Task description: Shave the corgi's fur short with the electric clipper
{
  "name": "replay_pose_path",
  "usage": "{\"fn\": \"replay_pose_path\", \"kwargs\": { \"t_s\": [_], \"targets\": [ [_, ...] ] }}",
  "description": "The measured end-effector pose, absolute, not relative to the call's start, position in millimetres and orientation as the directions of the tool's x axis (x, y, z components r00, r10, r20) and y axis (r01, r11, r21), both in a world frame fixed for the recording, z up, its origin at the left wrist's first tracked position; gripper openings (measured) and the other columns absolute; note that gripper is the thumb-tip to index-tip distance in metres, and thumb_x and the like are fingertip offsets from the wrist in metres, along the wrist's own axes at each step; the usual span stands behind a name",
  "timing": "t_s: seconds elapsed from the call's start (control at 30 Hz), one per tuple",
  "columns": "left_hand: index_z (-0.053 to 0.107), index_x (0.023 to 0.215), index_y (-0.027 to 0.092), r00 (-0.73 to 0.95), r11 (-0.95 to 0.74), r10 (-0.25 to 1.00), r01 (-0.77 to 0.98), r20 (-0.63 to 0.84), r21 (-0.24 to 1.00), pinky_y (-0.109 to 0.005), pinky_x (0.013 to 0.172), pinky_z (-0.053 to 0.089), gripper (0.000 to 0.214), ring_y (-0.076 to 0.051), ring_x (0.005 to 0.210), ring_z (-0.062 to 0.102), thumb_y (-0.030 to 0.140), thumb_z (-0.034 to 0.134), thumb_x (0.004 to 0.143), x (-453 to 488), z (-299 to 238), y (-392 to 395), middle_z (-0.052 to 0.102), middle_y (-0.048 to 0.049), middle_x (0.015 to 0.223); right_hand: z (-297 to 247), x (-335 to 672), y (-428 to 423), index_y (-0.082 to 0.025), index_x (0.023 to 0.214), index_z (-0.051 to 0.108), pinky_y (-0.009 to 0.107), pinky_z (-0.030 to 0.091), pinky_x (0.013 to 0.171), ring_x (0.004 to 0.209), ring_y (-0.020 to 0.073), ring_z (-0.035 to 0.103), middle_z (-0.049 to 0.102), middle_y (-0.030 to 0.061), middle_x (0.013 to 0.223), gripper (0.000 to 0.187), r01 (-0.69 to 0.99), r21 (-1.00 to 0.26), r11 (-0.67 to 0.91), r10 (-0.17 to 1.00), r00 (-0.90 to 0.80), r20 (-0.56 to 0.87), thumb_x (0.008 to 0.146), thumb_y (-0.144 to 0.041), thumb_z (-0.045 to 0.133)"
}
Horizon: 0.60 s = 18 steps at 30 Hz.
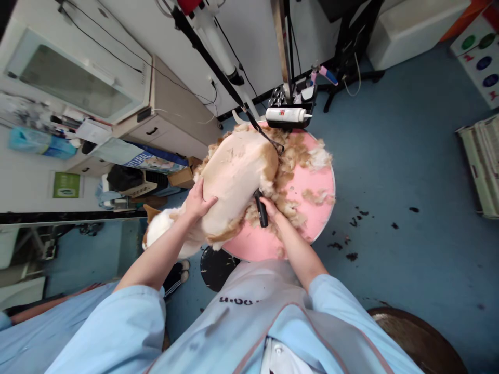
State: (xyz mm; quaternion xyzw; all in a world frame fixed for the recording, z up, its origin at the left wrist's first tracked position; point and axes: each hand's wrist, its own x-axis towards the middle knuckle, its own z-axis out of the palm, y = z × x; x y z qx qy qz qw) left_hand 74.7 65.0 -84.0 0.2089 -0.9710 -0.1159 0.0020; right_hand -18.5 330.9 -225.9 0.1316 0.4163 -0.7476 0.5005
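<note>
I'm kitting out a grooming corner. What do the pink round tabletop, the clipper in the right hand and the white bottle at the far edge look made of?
Pink tabletop: likely a rubber or vinyl mat, matte, since it shows no glare. Clipper: dark casing with a slight sheen, probably moulded plastic. White bottle: smooth, faintly glossy plastic, going by its soft highlight and printed label.
</note>
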Motion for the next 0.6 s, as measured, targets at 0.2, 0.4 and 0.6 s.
{"fn": "replay_pose_path", "kwargs": {
  "t_s": [0.2,0.4,0.6],
  "targets": [
    [0.036,0.153,0.015,-0.903,0.872,-0.426,-0.428,-0.062,0.24,-0.056,0.114,0.038,0.101,-0.041,0.139,0.046,0.07,0.06,0.072,71.5,-82.7,62.5,0.046,-0.0198,0.152,-227.3,1.0,354.3,-0.017,0.08,0.064,0.024,0.038,0.044,0.047,0.0126,0.051,0.062,0.0008,0.057,0.029,0.869,-0.489,-0.076,-0.731,-0.382,-0.565,0.083,-0.046,0.059],
    [0.036,0.153,0.016,-0.908,0.875,-0.417,-0.415,-0.049,0.249,-0.055,0.115,0.037,0.101,-0.039,0.14,0.045,0.071,0.062,0.072,69.9,-81.5,62.8,0.045,-0.0184,0.154,-226.9,-21.1,330.9,-0.018,0.078,0.062,0.024,0.037,0.042,0.044,0.0124,0.049,0.059,-0.001,0.053,0.031,0.885,-0.447,-0.127,-0.673,-0.408,-0.617,0.087,-0.047,0.054],
    [0.036,0.154,0.014,-0.909,0.879,-0.415,-0.411,-0.037,0.241,-0.055,0.114,0.038,0.099,-0.039,0.139,0.046,0.069,0.06,0.075,70.3,-82.2,62.2,0.047,-0.0191,0.152,-225.9,-12.6,341.8,-0.017,0.086,0.064,0.023,0.036,0.04,0.042,0.0116,0.048,0.062,0.0002,0.056,0.033,0.891,-0.432,-0.14,-0.731,-0.388,-0.561,0.089,-0.048,0.052]
  ]
}}
